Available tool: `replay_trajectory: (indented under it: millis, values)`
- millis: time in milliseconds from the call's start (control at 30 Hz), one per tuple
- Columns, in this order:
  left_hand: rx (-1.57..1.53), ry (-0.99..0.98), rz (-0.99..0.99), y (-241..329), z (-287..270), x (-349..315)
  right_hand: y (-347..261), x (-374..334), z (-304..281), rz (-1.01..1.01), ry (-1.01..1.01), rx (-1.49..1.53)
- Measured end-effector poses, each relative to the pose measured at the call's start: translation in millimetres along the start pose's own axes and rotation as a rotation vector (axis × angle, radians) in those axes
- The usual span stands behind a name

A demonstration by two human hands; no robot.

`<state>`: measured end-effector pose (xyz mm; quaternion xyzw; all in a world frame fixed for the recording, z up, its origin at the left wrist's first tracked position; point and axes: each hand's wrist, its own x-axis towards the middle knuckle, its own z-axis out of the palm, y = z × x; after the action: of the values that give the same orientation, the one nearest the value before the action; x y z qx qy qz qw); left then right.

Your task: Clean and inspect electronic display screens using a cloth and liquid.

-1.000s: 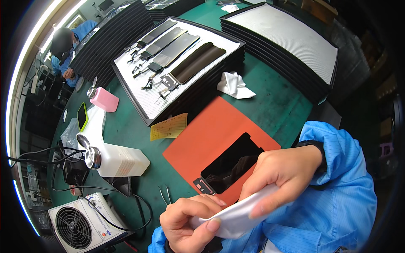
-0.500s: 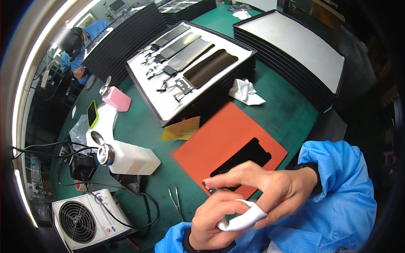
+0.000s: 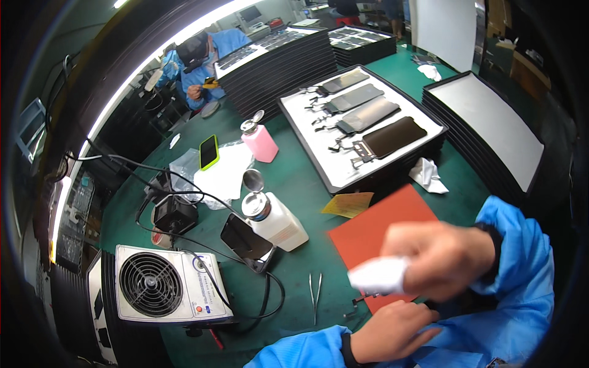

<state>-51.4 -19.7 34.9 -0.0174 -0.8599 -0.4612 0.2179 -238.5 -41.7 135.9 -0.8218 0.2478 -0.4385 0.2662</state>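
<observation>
My right hand (image 3: 437, 256), blurred by motion, is closed on a folded white wiping cloth (image 3: 381, 276) above the orange mat (image 3: 383, 214). Below it lies my left hand (image 3: 392, 332), near the mat's front edge, its thumb and fingers stretched to the right and apart. Nothing shows in its grasp, though its underside is hidden. A small flex connector (image 3: 363, 300) peeks out beside the cloth; whatever it belongs to is covered by my hands. Metal tweezers (image 3: 315, 299) rest on the green table left of the mat.
A black tray (image 3: 337, 184) holding several phone screens tops a stack beyond the mat. A white pump bottle (image 3: 285, 228), a pink bottle (image 3: 261, 145), a dark phone (image 3: 246, 243) and a fan unit (image 3: 151, 284) with cables stand left. A co-worker (image 3: 199, 61) sits far left.
The view has swung left. My hands have come apart: the right one lifted the cloth over the mat, while the left lowered towards its near edge. The black phone screen is now hidden.
</observation>
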Motion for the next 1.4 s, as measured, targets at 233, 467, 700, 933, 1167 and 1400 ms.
replay_trajectory:
  millis: [233, 467, 700, 933, 1167, 1400]
  values:
    - [0.294, -0.03, 0.181, -7.5, 26.5, -8.1, 59.1, 85.4, -7.1, -0.01, -0.175, -0.812]
    - [0.353, -0.006, 0.19, -10.9, 27.4, -14.0, 99.0, 115.7, 13.7, -0.086, -0.148, -0.852]
    - [0.369, 0.058, 0.186, -12.9, 27.3, -15.5, 102.6, 129.5, 14.6, -0.147, -0.174, -0.948]
    - [0.339, 0.016, 0.184, -14.2, 29.7, -16.6, 92.7, 125.9, 16.9, -0.161, -0.178, -1.053]
    - [0.259, -0.116, 0.145, -15.0, 34.9, -16.3, 88.4, 115.5, 11.9, -0.141, -0.137, -0.948]
    - [0.301, -0.084, 0.028, -16.0, 14.9, -17.8, 34.2, -4.2, 1.5, 0.199, -0.165, -0.781]
